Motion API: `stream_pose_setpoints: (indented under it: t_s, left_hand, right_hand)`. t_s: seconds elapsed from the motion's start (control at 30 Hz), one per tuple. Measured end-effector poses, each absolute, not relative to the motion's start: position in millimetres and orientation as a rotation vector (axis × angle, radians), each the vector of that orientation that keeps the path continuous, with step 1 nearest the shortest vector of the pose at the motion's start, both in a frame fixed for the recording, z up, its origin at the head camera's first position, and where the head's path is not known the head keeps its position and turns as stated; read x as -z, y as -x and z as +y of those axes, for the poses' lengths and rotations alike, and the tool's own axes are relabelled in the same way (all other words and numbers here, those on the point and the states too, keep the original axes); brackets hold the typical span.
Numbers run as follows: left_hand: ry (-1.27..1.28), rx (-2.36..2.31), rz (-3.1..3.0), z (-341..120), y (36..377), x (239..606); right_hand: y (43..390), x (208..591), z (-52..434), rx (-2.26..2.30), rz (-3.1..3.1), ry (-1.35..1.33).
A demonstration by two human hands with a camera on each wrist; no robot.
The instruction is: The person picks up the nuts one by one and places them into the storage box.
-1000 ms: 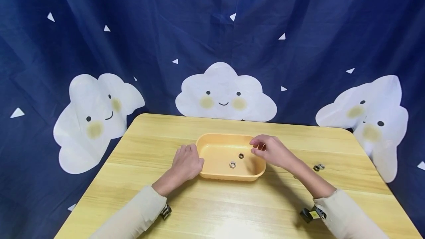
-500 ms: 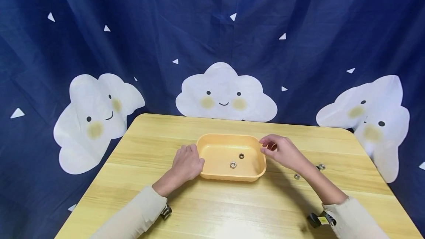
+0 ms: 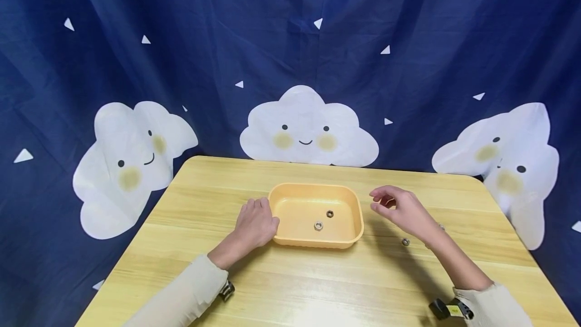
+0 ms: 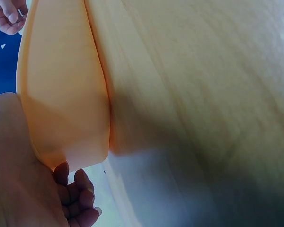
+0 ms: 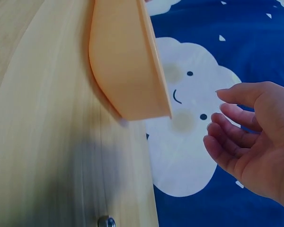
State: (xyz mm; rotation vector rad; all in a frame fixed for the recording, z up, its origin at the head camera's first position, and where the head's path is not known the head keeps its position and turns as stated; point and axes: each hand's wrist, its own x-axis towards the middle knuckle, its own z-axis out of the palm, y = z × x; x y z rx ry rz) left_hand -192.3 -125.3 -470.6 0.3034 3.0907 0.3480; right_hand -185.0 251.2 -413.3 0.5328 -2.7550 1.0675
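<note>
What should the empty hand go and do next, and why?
Probably the right hand should drop to the loose nut on the table and pinch it. That hand is open and holds nothing, two nuts already lie in the tray, and the left hand rests against the tray's end.

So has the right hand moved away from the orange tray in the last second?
Yes. The right hand has drawn back rightward, off the tray rim, and now hangs empty above the table.
</note>
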Motion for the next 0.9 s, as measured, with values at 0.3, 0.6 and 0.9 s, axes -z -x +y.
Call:
stream_pose_setpoints:
  t_s: [0.3,0.6,0.9]
  left_hand:
    - [-0.304,-0.345,3.091,-125,193,471]
    - [-0.298,-0.37,3.069,-123,194,472]
    - [-0.293,-0.369,3.08,-125,193,471]
  right_hand:
    - [179,415,268,-1.052,-2.795,-0.476]
    - [171,418,285,-1.016,-2.831,-0.441]
    - [166,424,302,-0.993,-2.853,-0.412]
